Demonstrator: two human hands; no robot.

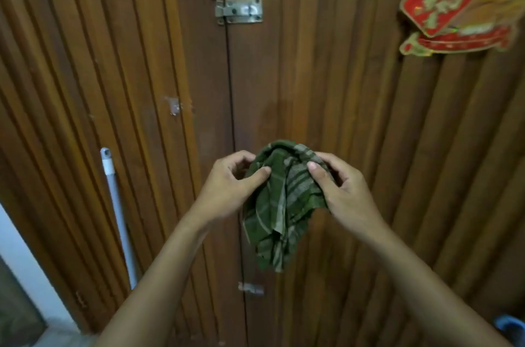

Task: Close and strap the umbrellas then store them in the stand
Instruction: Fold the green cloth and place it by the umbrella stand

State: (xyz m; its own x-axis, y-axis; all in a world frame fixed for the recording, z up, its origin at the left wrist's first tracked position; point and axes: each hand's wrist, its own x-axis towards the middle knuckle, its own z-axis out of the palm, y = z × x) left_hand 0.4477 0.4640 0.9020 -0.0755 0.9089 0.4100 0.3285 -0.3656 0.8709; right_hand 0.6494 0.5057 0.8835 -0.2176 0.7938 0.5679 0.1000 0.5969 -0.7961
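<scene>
Fingers (260,174) of the left hand (227,187) and right hand (346,193) are curled around the bunched green checked umbrella canopy (278,210), thumbs pinching its upper folds; the loose cloth hangs below both hands, in mid-air before the centre seam of the wooden door (312,76). A metal latch (238,11) sits higher on that seam. A white pole (119,218) leans against the door's left side; a red-gold ornament (443,5) hangs at upper right

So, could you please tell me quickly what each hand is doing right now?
Left hand: holding the umbrella, thumb pinching its green fabric.
Right hand: holding the same umbrella, thumb pressed into the fabric near the top.
</scene>
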